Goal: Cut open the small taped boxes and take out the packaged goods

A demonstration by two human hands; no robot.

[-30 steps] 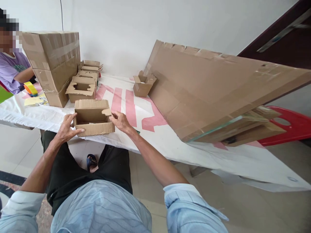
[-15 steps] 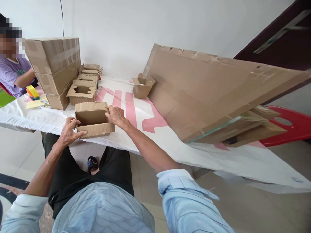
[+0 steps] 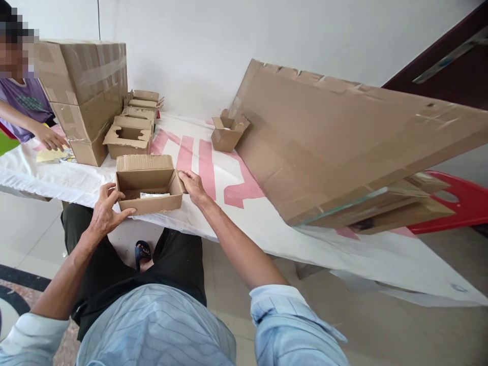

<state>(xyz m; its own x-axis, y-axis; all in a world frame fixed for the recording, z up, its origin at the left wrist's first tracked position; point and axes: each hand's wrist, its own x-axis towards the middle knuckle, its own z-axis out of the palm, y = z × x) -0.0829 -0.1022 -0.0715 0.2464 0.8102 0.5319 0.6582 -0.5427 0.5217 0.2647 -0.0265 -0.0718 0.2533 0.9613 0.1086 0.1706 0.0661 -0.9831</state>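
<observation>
An open cardboard box (image 3: 150, 205) sits at the near edge of the cloth-covered table, its long flaps standing up. Inside lies a small white item with dark print (image 3: 154, 195), partly hidden by the near wall. My left hand (image 3: 107, 209) grips the box's left end, thumb along the near side and fingers over the left rim. At the right end, my right hand (image 3: 193, 187) is closed on the box's edge or short flap; its fingertips are partly hidden.
Taped cartons (image 3: 86, 91) are stacked at the left, beside a row of open boxes (image 3: 127, 140). A smaller open box (image 3: 227, 133) stands near a large leaning cardboard sheet (image 3: 335, 147). A co-worker's hand (image 3: 51, 138) rests by yellow papers. A red chair (image 3: 468, 203) stands right.
The box has opened wider, revealing the white item inside. My right hand has moved slightly right and down with the box's end. The co-worker's hand has come down to the papers.
</observation>
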